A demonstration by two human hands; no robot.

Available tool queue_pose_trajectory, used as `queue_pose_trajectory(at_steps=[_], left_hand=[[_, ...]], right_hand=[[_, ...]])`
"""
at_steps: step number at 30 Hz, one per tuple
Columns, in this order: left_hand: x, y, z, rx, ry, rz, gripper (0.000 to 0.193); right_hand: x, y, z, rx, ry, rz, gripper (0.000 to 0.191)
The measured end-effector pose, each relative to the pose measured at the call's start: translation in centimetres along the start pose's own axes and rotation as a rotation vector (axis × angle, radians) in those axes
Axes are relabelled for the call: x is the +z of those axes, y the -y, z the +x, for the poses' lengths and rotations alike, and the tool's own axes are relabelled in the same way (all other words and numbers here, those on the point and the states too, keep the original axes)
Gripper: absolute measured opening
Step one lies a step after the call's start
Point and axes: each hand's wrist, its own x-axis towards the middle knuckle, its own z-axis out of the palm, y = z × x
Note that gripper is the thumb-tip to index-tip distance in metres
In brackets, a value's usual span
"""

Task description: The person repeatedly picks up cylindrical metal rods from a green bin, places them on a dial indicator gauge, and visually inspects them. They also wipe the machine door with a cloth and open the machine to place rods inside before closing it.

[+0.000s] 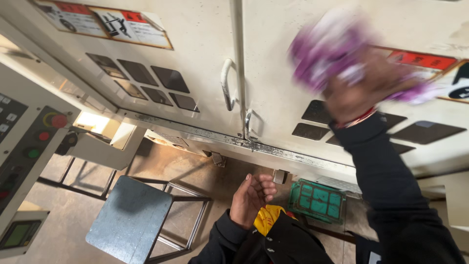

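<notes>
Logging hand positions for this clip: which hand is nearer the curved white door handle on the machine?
Left, though not by much. The left hand hangs empty below the white door handle, apart from it. The right hand, clutching a purple cloth, is off to the handle's right.

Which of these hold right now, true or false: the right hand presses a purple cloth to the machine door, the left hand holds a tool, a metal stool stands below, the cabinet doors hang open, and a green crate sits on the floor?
1. The right hand holds a purple cloth against the cream machine door. True; hand and cloth are motion-blurred.
2. The left hand grips a tool. False: it is empty, fingers loosely curled, held low near the body.
3. A metal stool stands on the floor at lower left. True.
4. The cabinet doors hang open. False: both are shut, meeting at the door handles.
5. A green crate sits on the floor beneath the machine. True.
</notes>
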Motion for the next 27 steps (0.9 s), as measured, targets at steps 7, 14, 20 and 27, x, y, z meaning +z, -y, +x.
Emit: queue_pose_trajectory(at_steps=[7, 14, 20, 27], left_hand=[[-0.5, 0.6, 0.1, 0.068, -0.047, -0.14, 0.043], [-2.6, 0.2, -1.1, 0.157, -0.142, -0.117, 0.036], [-3.8, -1.0, -1.8, 0.245, -0.196, 0.075, 0.03], [-1.6, -3.3, 0.5, 0.39, -0.142, 0.608, 0.053]], right_hand=[[2.6, 7.5, 2.3, 0.302, 0.11, 0.096, 0.05], [-0.9, 14.8, -13.8, -0.442, 0.468, 0.489, 0.042], [-0.6, 14.0, -11.0, -0.631, 0.704, 0.704, 0.043], [0.1, 11.5, 3.4, -0.104, -0.028, 0.389, 0.021]])
